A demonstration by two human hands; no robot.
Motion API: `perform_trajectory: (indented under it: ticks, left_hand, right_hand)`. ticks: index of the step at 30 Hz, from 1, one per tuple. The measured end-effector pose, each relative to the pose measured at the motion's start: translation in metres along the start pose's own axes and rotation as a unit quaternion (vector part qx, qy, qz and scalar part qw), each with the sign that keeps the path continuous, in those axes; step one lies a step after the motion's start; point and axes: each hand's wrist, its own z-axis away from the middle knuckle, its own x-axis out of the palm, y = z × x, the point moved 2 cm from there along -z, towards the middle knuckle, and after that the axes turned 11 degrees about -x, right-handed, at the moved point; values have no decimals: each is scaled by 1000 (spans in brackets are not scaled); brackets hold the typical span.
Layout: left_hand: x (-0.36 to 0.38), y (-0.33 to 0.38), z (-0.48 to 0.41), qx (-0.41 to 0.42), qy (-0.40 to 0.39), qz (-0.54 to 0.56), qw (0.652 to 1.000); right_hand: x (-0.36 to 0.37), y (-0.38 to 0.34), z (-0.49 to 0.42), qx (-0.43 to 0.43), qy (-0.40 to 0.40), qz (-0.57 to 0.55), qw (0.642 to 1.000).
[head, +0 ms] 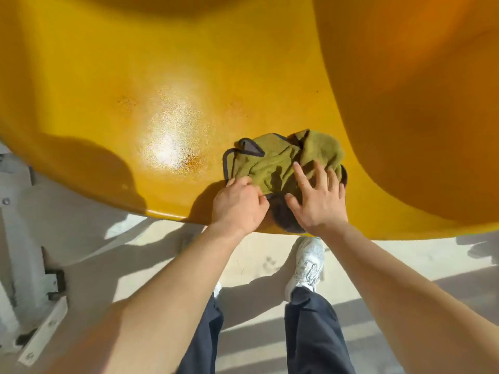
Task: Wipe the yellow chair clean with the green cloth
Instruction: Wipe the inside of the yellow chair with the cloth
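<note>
**Green cloth bunched near the front edge of the yellow chair**

Yellow moulded plastic fills most of the view: the yellow chair [113, 85], its seat glossy where sunlight strikes it, with a few darker specks on the surface. The green cloth [280, 160] lies crumpled on the seat just inside the chair's front edge, dark trim showing along its border. The left hand [239, 205] rests at the cloth's near-left corner, its grip curled closed and pinching the fabric edge. The right hand [320, 201] lies flat on the cloth's right part, fingers spread wide, pressing rather than grasping. Below the chair's edge stands a white shoe [307, 263] on pale floor [405, 255].
</note>
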Motion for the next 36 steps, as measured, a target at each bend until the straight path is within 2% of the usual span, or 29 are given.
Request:
perform_trajectory:
  ticks: [2, 6, 8, 10, 11, 13, 15, 16, 17, 19, 21, 22, 24, 26, 27, 28, 29, 31, 32, 33, 34, 36]
  left_hand:
    - [22, -1, -12, 10, 25, -8, 1000]
    - [48, -2, -45, 79, 115, -35, 990]
    - [44, 3, -67, 100, 146, -22, 984]
    - [37, 11, -80, 111, 146, -17, 983]
    - [33, 11, -79, 107, 143, -17, 984]
    - [30, -5, -61, 93, 140, -28, 985]
    - [29, -34, -39, 92, 126, -40, 987]
    - [27, -49, -29, 99, 117, -52, 987]
    - [24, -63, -23, 109, 114, -64, 985]
    - [15, -85, -17, 125, 129, -82, 980]
    - [4, -106, -13, 122, 152, -91, 977]
    - [-3, -117, -11, 117, 165, -92, 975]
    - [-19, -143, -6, 95, 197, -88, 972]
    - [-35, -164, -3, 65, 225, -87, 968]
    - [-41, -172, -2, 54, 236, -91, 966]
    - [-45, -179, -1, 50, 247, -97, 963]
    - [-46, -185, -2, 52, 255, -102, 960]
    - [-45, -191, -3, 54, 249, -103, 961]
    - [-45, -193, -4, 47, 241, -101, 964]
    - [-44, -193, -4, 38, 236, -99, 966]
    - [-44, -192, -5, 34, 234, -95, 967]
    - [-42, -188, -5, 40, 238, -84, 967]
  right_hand:
    - [32, -3, -12, -63, -16, 46, 997]
    - [32, 21, -55, -166, 49, 126, 977]
    - [15, 34, -83, -120, 93, 120, 981]
    - [19, 18, -89, -53, 133, 81, 986]
    - [31, 0, -82, -57, 132, 68, 987]
    - [57, -26, -58, -173, 87, 84, 977]
    - [51, -12, -56, -307, 26, 118, 944]
    - [41, 3, -68, -330, 25, 144, 933]
    - [29, 15, -83, -312, 34, 157, 936]
    - [6, 18, -108, -165, 66, 109, 978]
    - [11, -20, -112, -46, 101, 54, 992]
    - [23, -49, -105, -53, 104, 51, 992]
    - [52, -102, -80, -188, 58, 70, 978]
    - [62, -109, -69, -344, -5, 94, 934]
    - [57, -97, -78, -388, -2, 107, 916]
    - [48, -84, -92, -387, 8, 120, 914]
    - [37, -70, -108, -339, 27, 119, 933]
    - [19, -63, -124, -183, 60, 70, 979]
    - [22, -77, -121, -142, 74, 52, 986]
    - [32, -96, -111, -148, 79, 56, 984]
    - [47, -118, -95, -198, 64, 78, 975]
    - [68, -139, -67, -341, 22, 116, 933]
